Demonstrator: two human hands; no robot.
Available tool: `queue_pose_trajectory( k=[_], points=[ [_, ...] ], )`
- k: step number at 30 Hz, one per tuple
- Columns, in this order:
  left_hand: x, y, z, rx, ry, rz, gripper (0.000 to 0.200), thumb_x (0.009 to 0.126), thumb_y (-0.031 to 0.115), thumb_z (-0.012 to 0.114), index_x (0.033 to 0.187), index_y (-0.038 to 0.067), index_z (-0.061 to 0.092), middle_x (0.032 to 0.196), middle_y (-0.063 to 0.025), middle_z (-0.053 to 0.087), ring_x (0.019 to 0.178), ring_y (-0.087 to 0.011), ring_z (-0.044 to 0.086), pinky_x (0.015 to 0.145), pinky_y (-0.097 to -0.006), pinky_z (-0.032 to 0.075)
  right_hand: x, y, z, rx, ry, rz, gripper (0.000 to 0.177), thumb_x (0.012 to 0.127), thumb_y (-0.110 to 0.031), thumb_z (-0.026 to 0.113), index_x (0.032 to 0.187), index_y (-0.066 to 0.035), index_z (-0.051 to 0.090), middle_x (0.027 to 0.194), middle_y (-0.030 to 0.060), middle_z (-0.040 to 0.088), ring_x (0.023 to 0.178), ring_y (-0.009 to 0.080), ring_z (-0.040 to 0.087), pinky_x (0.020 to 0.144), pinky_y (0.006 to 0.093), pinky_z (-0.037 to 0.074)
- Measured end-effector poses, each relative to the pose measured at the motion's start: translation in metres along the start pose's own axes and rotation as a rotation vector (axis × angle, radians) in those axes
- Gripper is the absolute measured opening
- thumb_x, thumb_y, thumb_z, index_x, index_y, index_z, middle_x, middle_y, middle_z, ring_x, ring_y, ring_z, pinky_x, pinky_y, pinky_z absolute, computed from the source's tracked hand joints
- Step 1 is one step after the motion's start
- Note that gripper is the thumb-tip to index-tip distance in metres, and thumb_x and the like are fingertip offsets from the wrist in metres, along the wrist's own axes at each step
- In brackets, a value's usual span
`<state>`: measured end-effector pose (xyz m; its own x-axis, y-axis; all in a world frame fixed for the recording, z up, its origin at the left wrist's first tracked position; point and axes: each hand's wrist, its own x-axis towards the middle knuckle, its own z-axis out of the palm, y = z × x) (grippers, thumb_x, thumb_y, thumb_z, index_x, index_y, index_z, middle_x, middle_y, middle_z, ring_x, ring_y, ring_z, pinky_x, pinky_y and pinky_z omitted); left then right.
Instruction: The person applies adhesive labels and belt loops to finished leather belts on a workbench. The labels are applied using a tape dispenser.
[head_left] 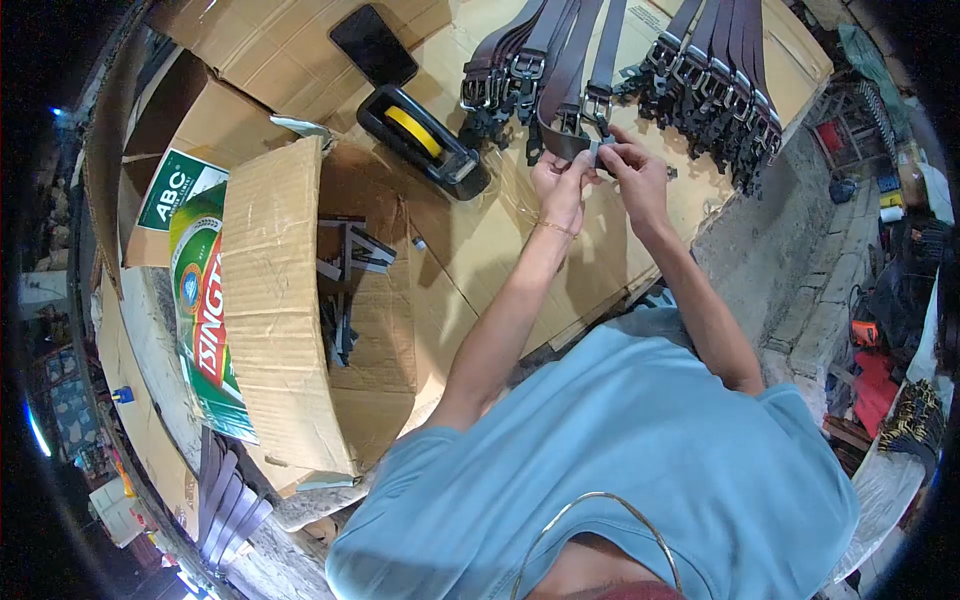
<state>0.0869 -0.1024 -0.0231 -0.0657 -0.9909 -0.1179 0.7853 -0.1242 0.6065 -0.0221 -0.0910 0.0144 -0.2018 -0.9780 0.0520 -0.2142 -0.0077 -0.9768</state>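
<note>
My left hand pinches a dark brown leather belt near its buckle end, with the strap curving up and away. Close beside it, my right hand has thumb and fingers closed on the same belt, at a small grey piece between the two hands whose kind I cannot make out. Just beyond my fingers lie more belts, in a left bundle and a right bundle, their metal buckles toward me and black hanger-like pieces at their ends.
A black tape dispenser with yellow tape and a dark phone lie left of the belts on the cardboard surface. An open cardboard box, with dark pieces inside, stands at my left. More straps hang at the lower left.
</note>
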Motion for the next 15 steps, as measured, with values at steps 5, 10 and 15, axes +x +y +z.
queue_pose_trajectory(
  k=[5, 10, 15],
  points=[
    [0.0, 0.0, 0.001, 0.005, 0.008, 0.016, 0.015, 0.081, -0.003, 0.059, 0.095, 0.002, 0.058, 0.086, -0.0063, 0.064, 0.065, -0.0122, 0.059, 0.053, -0.0245, 0.047, -0.001, 0.0, 0.005, 0.042, 0.046, 0.021, 0.021, 0.082, -0.014, 0.061, 0.09, 0.004, 0.068, 0.127, 0.0161, 0.052, 0.115, 0.0233, 0.051, 0.094, 0.0329, 0.04],
    [0.001, -0.001, -0.002, -0.008, 0.0, 0.002, 0.014, 0.082, -0.002, 0.059, 0.095, 0.002, 0.058, 0.087, -0.0066, 0.064, 0.067, -0.012, 0.059, 0.054, -0.0242, 0.047, -0.005, -0.005, 0.007, 0.046, 0.051, 0.002, 0.021, 0.081, -0.014, 0.062, 0.092, 0.004, 0.067, 0.126, 0.0148, 0.053, 0.107, 0.0202, 0.055, 0.088, 0.0302, 0.044],
    [-0.001, 0.002, 0.0, -0.017, -0.003, -0.018, 0.013, 0.082, -0.002, 0.059, 0.095, 0.002, 0.058, 0.086, -0.0066, 0.064, 0.066, -0.0116, 0.059, 0.054, -0.0241, 0.048, -0.005, -0.005, 0.006, 0.034, 0.03, -0.021, 0.021, 0.081, -0.011, 0.061, 0.095, 0.004, 0.066, 0.125, 0.0135, 0.054, 0.094, 0.0153, 0.059, 0.08, 0.027, 0.047]
  ],
)
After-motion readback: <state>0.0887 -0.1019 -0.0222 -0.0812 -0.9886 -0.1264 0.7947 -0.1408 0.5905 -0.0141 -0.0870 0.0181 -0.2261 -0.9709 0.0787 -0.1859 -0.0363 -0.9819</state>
